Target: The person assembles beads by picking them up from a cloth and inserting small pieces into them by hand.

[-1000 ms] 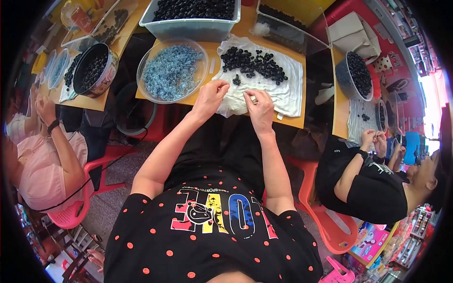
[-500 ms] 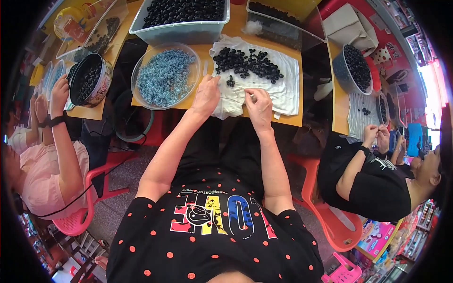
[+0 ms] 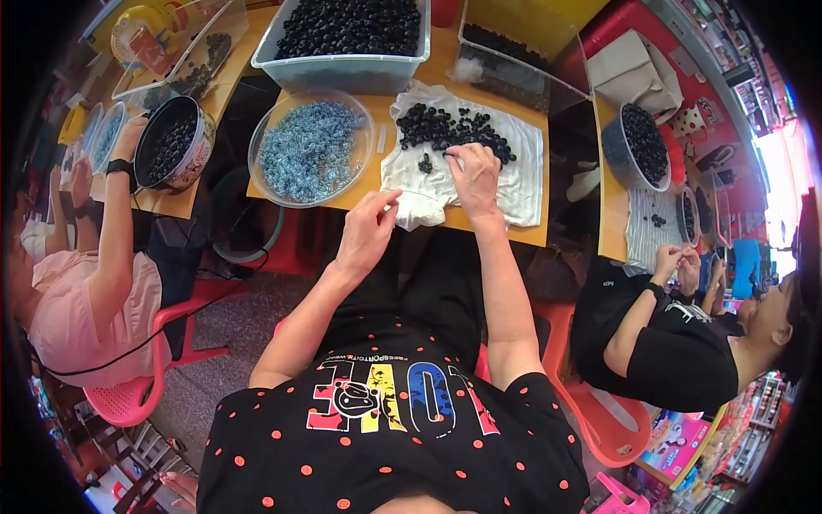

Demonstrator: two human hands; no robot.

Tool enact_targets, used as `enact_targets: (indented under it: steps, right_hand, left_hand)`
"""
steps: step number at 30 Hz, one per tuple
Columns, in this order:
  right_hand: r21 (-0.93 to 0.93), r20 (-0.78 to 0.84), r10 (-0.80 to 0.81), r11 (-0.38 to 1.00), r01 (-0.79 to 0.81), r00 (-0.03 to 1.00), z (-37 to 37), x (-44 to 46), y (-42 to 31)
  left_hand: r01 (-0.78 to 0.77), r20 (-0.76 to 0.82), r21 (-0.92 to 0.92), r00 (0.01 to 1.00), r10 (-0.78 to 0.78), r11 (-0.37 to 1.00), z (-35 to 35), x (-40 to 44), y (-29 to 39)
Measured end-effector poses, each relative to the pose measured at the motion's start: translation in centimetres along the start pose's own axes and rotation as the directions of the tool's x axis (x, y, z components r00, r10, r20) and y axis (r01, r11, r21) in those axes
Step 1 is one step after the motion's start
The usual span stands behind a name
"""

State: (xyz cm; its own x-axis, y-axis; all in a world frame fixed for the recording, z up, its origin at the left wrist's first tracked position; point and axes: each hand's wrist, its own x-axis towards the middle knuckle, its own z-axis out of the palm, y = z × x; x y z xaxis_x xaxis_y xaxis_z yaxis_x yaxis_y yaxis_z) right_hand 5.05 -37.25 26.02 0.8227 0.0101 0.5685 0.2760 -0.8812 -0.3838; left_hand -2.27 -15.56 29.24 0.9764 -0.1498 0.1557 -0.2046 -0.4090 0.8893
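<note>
Black beads (image 3: 417, 126) lay by the right hand (image 3: 474, 177), seemingly mid-pick, needing precision next; neither its nor the left hand's (image 3: 366, 231) grip showed clearly.

Black shirt (image 3: 402, 454), short sleeves (image 3: 244, 413), multicoloured letters (image 3: 390, 397), cartoon face (image 3: 356, 400) among the letters, orange-red dots (image 3: 345, 442) around them, black trousers (image 3: 390, 295)

The bare left forearm (image 3: 308, 317) angles forward and inward to the bare left hand (image 3: 366, 233), its fingers loosely curled; the bare right forearm (image 3: 503, 278) reaches farther forward, the bare right hand (image 3: 477, 182) bending its fingers toward the thumb
</note>
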Motion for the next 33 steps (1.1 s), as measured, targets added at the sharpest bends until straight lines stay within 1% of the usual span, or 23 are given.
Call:
enact_targets:
  steps: [2, 3, 6, 7, 8, 10, 11, 12, 14, 18, 20, 22, 24, 28, 30, 31, 33]
  right_hand:
    - [0.014, -0.004, -0.017, 1.000, 0.017, 1.000, 0.7, 0.7, -0.5]
    - [0.033, 0.009, -0.043, 0.999, 0.043, 0.999, 1.0, 1.1, -1.0]
    - [0.062, 0.037, -0.079, 0.995, 0.076, 0.996, 2.0, 1.9, -2.5]
    - [0.066, 0.045, -0.102, 0.993, 0.099, 0.994, 2.7, 2.2, -2.8]
    - [0.070, 0.052, -0.124, 0.990, 0.121, 0.991, 3.2, 2.5, -2.8]
    - [0.066, 0.059, -0.139, 0.989, 0.135, 0.989, 4.0, 3.2, -2.5]
    - [0.033, 0.067, -0.140, 0.990, 0.138, 0.988, 4.2, 3.6, -2.1]
    - [0.001, 0.077, -0.139, 0.990, 0.140, 0.987, 4.4, 3.9, -1.8]
    - [-0.008, 0.112, -0.136, 0.990, 0.138, 0.984, 4.4, 4.3, -1.2]
    - [-0.034, 0.175, -0.123, 0.991, 0.131, 0.977, 3.7, 4.8, -0.8]
    - [-0.009, 0.289, -0.008, 1.000, 0.011, 0.957, 3.0, 4.8, -1.1]
    - [-0.011, 0.269, -0.019, 1.000, 0.023, 0.963, 2.9, 4.6, -1.0]
    - [-0.016, 0.218, -0.118, 0.992, 0.125, 0.969, 3.1, 4.3, -0.5]
    - [0.034, 0.185, -0.108, 0.994, 0.104, 0.977, 3.6, 4.2, -0.4]
    - [0.060, 0.176, -0.053, 0.997, 0.043, 0.983, 3.6, 4.3, -0.7]
    - [0.060, 0.177, -0.053, 0.997, 0.042, 0.983, 3.6, 4.3, -0.9]
    - [0.039, 0.114, -0.095, 0.995, 0.091, 0.989, 3.8, 4.5, -1.3]
  left_hand:
    - [0.053, 0.020, -0.104, 0.999, -0.051, 0.993, -0.2, -0.8, -0.5]
    - [0.043, 0.007, -0.117, 0.999, -0.043, 0.992, -0.3, -1.0, -0.4]
    - [0.023, 0.026, -0.133, 0.999, -0.020, 0.991, -0.5, -1.3, -0.3]
    - [0.053, 0.049, -0.129, 0.998, -0.047, 0.990, -0.6, -1.4, 0.0]
    - [0.049, 0.043, -0.130, 0.998, -0.044, 0.990, -0.6, -1.5, 0.1]
    - [-0.024, 0.038, -0.135, 0.999, 0.030, 0.991, -0.7, -1.7, 0.1]
    - [-0.016, 0.050, -0.130, 0.998, 0.022, 0.991, -0.8, -1.8, 0.1]
    - [-0.016, 0.043, -0.132, 0.999, 0.022, 0.991, -0.9, -1.9, 0.0]
    - [0.013, 0.073, -0.127, 0.997, -0.004, 0.992, -1.1, -2.1, -0.2]
    - [0.033, 0.081, -0.141, 0.996, -0.021, 0.989, -1.4, -2.3, -0.4]
    - [0.043, 0.108, -0.140, 0.994, -0.028, 0.989, -1.3, -2.3, -0.8]
    - [0.039, 0.110, -0.142, 0.994, -0.023, 0.989, -1.2, -2.3, -0.7]
    - [0.032, 0.117, -0.142, 0.993, -0.015, 0.989, -1.1, -2.2, -0.4]
    - [0.044, 0.123, -0.155, 0.992, -0.025, 0.987, -1.0, -2.1, -0.4]
    - [0.041, 0.121, -0.159, 0.992, -0.021, 0.986, -1.1, -2.2, -0.6]
    - [0.040, 0.121, -0.149, 0.992, -0.022, 0.988, -1.2, -2.2, -0.5]
    - [0.038, 0.124, -0.136, 0.992, -0.021, 0.990, -1.3, -2.2, -0.3]
